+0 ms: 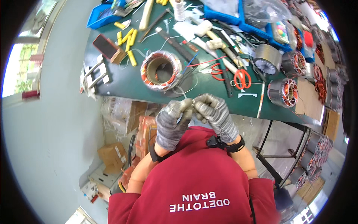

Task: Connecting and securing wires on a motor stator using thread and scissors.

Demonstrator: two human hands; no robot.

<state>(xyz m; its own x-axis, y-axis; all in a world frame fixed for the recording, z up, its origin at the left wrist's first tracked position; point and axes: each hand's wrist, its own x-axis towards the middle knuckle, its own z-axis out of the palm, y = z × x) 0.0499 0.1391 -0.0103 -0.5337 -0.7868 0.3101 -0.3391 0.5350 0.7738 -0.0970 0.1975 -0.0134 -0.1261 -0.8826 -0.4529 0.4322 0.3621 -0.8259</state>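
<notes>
Pinching white cord between gloved fingertips of left hand and right hand, thumbs pressed to curled fingers, tips nearly meeting. Can't make out cord end, buried in the fingers. Can't tell whether knotted or just crossed there.

Looping from grip up over green bench, near wound stator ring, itself just beyond and left of grip. Can't trace where joined. Showing pale inner wall and orange-red windings round rim; too dark inside to read.

Beyond and right of grip: orange-handled scissors near jumbled tools, blades hard to separate from clutter. Farther right of grip: another wound stator, with more behind, overlapping and blurred toward the rim.

Far beyond grip: blue bin with clear plastic inside, cut off by top edge. Right of that: second blue bin heaped with crumpled clear plastic, can't identify contents. Far beyond and left of grip: blue tray with dark and grey items, can't identify, partly cropped.

Below and left of grip: cardboard box, can't see inside. Nearer, half hidden under bench edge: clear plastic wrapping.
</notes>
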